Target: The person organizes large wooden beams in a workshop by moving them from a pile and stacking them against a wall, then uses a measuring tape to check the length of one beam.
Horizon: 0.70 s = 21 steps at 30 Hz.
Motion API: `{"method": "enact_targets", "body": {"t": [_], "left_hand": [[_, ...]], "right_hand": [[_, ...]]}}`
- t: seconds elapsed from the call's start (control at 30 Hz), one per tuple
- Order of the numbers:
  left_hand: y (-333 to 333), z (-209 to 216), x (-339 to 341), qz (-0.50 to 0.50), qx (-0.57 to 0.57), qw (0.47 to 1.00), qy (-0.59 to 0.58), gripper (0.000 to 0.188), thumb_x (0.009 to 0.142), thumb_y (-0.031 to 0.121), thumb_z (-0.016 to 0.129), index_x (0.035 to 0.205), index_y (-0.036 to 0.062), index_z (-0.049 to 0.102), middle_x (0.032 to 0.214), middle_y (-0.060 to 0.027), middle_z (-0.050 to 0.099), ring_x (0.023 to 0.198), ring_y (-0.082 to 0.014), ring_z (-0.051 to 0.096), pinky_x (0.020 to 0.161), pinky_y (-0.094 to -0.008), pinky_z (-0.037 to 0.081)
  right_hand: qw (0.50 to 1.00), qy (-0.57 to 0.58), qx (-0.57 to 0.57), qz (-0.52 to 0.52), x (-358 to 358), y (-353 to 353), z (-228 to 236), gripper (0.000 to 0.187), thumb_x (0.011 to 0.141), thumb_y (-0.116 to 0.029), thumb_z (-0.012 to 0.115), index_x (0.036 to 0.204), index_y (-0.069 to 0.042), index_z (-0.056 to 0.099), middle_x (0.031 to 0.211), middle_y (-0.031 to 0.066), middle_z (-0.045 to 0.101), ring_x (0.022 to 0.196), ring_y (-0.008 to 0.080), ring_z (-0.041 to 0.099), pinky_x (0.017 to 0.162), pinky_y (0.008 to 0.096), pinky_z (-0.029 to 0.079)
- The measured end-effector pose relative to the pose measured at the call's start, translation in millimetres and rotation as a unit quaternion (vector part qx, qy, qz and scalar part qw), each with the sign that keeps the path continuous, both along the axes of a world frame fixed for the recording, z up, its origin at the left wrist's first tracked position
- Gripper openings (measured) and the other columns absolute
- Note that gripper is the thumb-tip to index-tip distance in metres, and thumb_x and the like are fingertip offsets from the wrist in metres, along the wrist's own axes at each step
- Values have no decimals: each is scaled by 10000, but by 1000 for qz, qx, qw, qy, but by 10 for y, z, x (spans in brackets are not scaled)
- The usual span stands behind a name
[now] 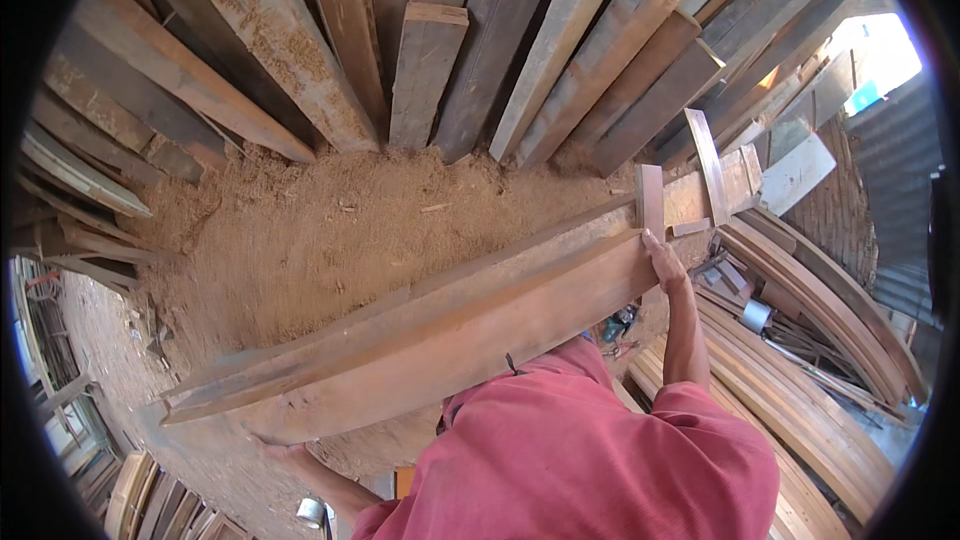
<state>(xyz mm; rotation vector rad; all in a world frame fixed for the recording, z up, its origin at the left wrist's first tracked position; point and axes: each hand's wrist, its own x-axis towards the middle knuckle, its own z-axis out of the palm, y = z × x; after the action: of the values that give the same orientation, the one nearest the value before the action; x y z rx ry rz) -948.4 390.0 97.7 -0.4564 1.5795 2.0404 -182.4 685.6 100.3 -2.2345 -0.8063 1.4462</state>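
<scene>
A long, wide wooden plank stretches across in front of me, slanting from the lower left up to the right. My right hand grips its right end, with fingers at the top corner. At the near edge close to the left end, my left hand holds the plank, its fingers partly hidden. Just behind the plank runs a long timber beam. A short upright wooden piece stands beside my right hand, and a thin slat crosses the beam farther right.
Several heavy boards lean along the far side. Sawdust covers the ground before them. Stacked long boards lie to my right, near a round metal can. Another can sits by my left forearm. Corrugated sheeting stands far right.
</scene>
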Motion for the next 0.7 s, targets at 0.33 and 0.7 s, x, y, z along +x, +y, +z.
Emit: {"method": "enact_targets", "body": {"t": [0.33,0.7], "left_hand": [[-214,-170,-182,-34,19,999,-31,836,896,619,557,1488,65,354,1509,-143,413,1371,-366,391,1129,-553,325],[152,182,-58,-8,-53,998,-25,858,899,624,531,1507,63,305,1521,-174,374,1379,-377,367,1135,-546,316]], "right_hand": [[992,-116,-22,34,-208,-23,297,658,887,-588,606,1065,38,705,981,100,682,954,185,602,874,344,465],[988,-135,25,73,-293,-267,108,588,921,-542,574,979,28,708,806,66,641,798,143,567,763,339,475]]}}
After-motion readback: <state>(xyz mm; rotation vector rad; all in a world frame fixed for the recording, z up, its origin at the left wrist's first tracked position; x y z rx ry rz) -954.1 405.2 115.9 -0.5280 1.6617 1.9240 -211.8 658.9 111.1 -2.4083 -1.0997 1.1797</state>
